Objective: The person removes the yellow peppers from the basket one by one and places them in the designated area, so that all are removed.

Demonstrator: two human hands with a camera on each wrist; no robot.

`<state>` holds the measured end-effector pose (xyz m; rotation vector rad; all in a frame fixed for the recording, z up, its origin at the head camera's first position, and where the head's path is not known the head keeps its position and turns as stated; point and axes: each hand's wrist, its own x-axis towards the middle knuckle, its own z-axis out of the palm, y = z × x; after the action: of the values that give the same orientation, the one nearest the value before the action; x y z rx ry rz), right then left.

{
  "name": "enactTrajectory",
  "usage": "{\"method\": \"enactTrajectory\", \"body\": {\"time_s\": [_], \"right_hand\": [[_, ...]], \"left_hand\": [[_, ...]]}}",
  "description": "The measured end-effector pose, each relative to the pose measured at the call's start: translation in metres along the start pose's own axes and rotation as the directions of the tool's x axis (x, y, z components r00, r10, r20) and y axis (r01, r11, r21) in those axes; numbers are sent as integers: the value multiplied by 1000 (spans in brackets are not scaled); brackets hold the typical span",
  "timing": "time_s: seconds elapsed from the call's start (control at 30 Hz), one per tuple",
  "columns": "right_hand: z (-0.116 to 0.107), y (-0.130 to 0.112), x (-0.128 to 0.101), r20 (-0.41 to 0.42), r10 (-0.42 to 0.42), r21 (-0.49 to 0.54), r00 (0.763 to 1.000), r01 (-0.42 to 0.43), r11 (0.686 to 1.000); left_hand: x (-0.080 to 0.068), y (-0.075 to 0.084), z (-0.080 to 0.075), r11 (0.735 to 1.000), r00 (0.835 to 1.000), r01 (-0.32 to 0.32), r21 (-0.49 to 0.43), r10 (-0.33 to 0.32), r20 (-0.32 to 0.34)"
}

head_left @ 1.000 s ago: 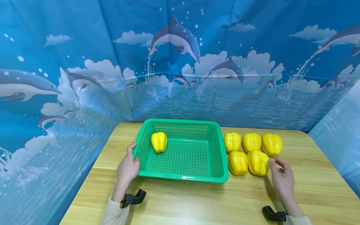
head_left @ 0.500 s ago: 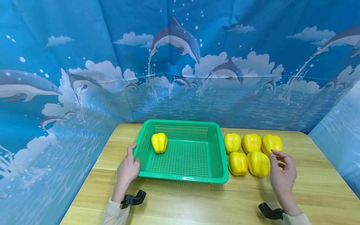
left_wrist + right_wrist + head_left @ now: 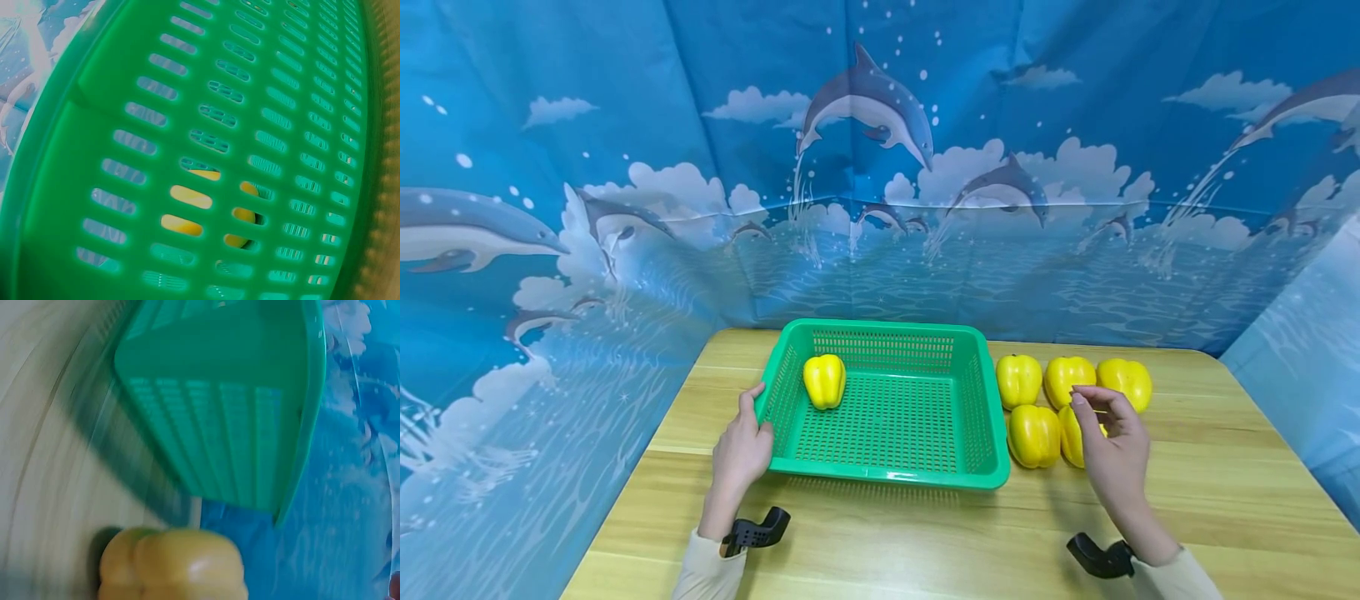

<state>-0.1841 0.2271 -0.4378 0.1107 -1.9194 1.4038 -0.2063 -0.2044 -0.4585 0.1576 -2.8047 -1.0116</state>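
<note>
Since the earlier frames I see my right hand has moved left and up, from the table edge beside the pepper group to right above the front-right yellow bell pepper, which it now partly covers just right of centre in the head view. Its fingers are loosely curled with thumb and forefinger close together, and I cannot tell whether they touch the pepper. My left hand has not shifted: its relaxed fingers rest against the near-left corner of the green perforated plastic basket. That basket sits at the middle of the light wooden table and holds one yellow pepper in its far-left corner, showing through the slots in the left wrist view. Four more yellow peppers lie just right of the basket, touching one another.
</note>
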Motion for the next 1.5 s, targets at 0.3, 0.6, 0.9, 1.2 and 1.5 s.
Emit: {"method": "enactTrajectory", "body": {"time_s": [0.3, 0.6, 0.9, 1.2, 1.5], "right_hand": [[27, -12, 6, 175, -79, 110, 981, 60, 992], [50, -57, 6, 304, -104, 134, 947, 65, 989], [70, -79, 14, 507, -40, 81, 861, -1, 997], [103, -54, 26, 636, -61, 110, 769, -13, 994], [121, -52, 34, 710, -10, 36, 704, -22, 999]], "left_hand": [[1, 0, 0, 1000, 1000, -3, -2, 3, -9], [0, -2, 1, 1000, 1000, 1, -15, -1, -1], [0, -3, 2, 1000, 1000, -2, -16, 2, -11], [1, -2, 2, 1000, 1000, -6, -13, 6, -9], [1, -2, 3, 1000, 1000, -6, -9, 6, -12]]}}
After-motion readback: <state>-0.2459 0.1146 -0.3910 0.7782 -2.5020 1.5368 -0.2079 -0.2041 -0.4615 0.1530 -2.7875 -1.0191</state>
